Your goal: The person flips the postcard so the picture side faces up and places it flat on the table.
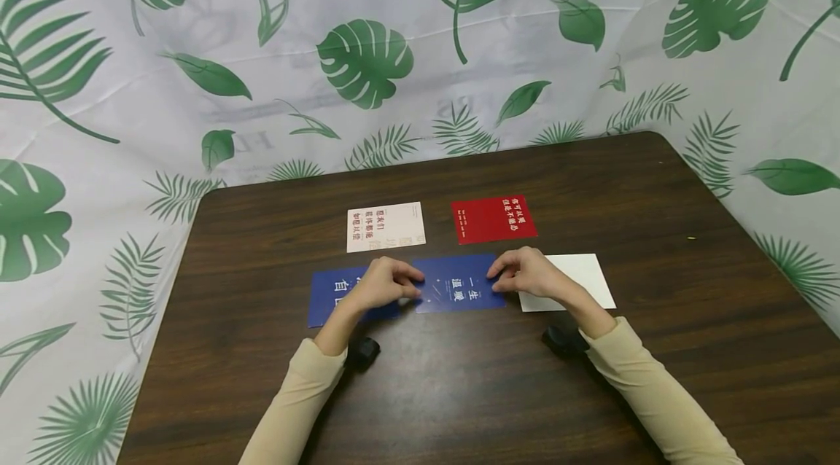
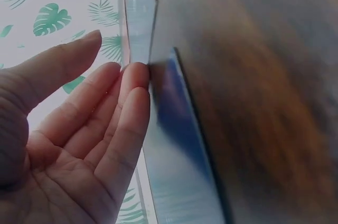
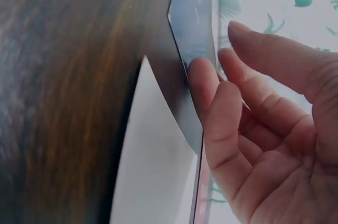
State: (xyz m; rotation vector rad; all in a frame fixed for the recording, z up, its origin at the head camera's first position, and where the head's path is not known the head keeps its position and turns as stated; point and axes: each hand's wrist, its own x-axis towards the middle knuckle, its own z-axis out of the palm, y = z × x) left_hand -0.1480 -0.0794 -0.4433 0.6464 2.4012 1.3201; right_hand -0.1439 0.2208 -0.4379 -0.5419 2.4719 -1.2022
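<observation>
A blue card (image 1: 459, 283) with white characters lies flat on the table between the two hands. My left hand (image 1: 383, 283) has its fingertips at the card's left edge, and its palm side overlaps a second blue card (image 1: 323, 297), partly hidden. At the opposite edge are the fingertips of my right hand (image 1: 533, 274), whose wrist crosses over a blank white card (image 1: 584, 275). In the left wrist view the thumb stands apart from loosely bent fingers (image 2: 134, 113). The right wrist view likewise shows a gap between thumb and fingers (image 3: 222, 123), with nothing pinched.
Behind, a cream card (image 1: 387, 226) with red characters and a red card (image 1: 494, 219) lie side by side. The dark wooden table (image 1: 459, 392) reaches back to a white leaf-print curtain (image 1: 262, 108). Black wrist devices (image 1: 362, 353) sit under both wrists.
</observation>
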